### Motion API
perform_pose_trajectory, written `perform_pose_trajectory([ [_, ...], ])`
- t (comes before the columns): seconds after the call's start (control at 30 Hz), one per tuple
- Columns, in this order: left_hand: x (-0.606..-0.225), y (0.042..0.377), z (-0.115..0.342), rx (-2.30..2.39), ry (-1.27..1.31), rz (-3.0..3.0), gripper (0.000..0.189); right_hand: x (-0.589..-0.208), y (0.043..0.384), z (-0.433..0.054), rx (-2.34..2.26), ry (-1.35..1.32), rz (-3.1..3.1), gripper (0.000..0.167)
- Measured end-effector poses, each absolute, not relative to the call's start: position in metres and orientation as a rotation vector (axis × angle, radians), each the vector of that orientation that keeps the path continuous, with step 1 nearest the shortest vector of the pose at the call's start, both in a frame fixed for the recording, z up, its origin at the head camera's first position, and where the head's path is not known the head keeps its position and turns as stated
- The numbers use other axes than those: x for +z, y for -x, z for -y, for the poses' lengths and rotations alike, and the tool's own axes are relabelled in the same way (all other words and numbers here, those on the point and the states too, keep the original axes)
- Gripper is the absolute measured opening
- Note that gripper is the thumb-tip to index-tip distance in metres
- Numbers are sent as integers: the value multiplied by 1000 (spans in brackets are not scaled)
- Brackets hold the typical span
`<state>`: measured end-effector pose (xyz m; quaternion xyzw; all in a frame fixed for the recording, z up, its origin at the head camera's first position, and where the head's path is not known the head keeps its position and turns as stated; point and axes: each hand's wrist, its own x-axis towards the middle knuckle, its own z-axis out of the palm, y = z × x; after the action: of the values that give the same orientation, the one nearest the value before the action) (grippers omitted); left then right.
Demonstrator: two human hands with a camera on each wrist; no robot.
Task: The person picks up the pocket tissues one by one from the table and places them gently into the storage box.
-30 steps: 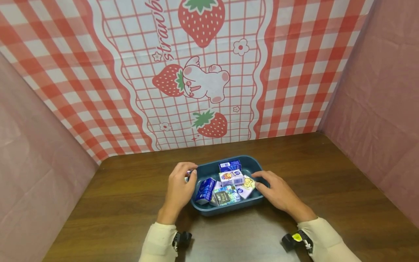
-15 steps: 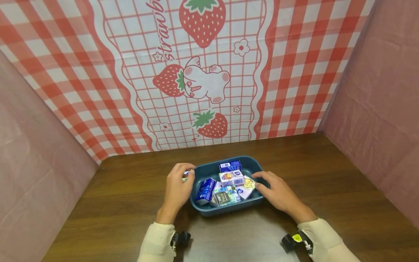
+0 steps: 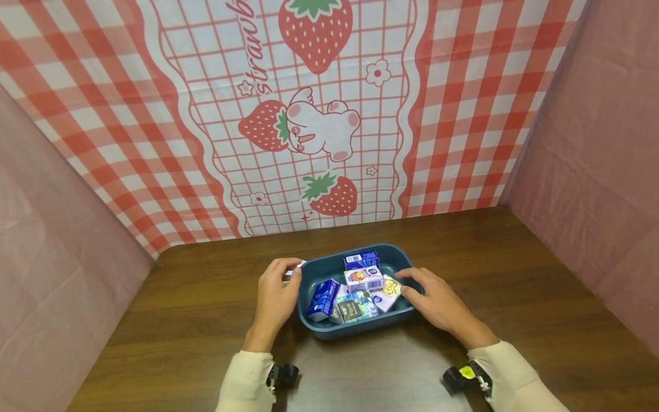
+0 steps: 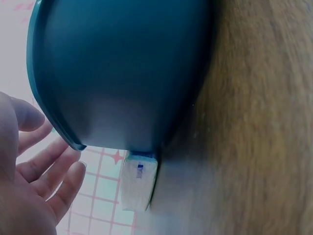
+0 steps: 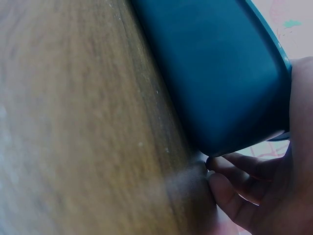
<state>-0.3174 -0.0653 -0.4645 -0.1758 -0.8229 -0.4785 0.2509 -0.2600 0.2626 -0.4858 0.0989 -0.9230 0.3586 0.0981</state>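
A dark teal plastic basin (image 3: 352,332) stands on the table with several small packs in it that look like pocket tissues. Among these are a blue pack (image 3: 323,300), a white strawberry-print pack (image 3: 363,278) and a shiny silvery pack (image 3: 360,308). My left hand (image 3: 275,300) is at the basin's left end, fingers loosely bent and holding nothing. Beyond that end, a white tissue pack (image 4: 139,181) stands on the table, apart from the fingers. My right hand (image 3: 443,303) grips the basin's right end, thumb and forefinger over the rim, other fingers outside the wall (image 5: 215,78).
Brown wooden table (image 3: 180,320) surrounds the basin. A red-and-white checked cloth (image 3: 458,131) with strawberries hangs behind it. Pink cloth (image 3: 602,143) hangs at both sides. Each wrist carries a small black camera.
My left hand has shifted slightly left, away from the basin's end. The white pack near its fingers shows differently, now mostly behind the hand. My right hand and the basin have stayed put.
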Motion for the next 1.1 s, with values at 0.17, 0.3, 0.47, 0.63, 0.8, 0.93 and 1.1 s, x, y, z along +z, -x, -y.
perform_pose_trajectory([
  [0.17, -466, 318, 67, -1312, 460, 2242, 12, -486, 260, -263, 1064, -294, 2736, 31],
  [0.3, -466, 318, 68, -1316, 454, 2249, 11, -486, 261, -262, 1063, -292, 2738, 31],
  [0.47, -466, 318, 69, -1300, 443, 2249, 12, -486, 261, -262, 1063, -293, 2737, 32],
  [0.63, -467, 320, 71, -1247, 438, 2267, 16, -486, 261, -263, 1062, -292, 2732, 32],
  [0.8, -469, 322, 74, -1185, 436, 2303, 19, -487, 261, -263, 1062, -282, 2740, 32],
  [0.93, -472, 323, 75, -1155, 451, 2323, 19, -488, 261, -263, 1063, -285, 2740, 32],
  [1.1, -474, 323, 76, -1155, 438, 2343, 19, -488, 261, -263, 1070, -287, 2740, 32],
])
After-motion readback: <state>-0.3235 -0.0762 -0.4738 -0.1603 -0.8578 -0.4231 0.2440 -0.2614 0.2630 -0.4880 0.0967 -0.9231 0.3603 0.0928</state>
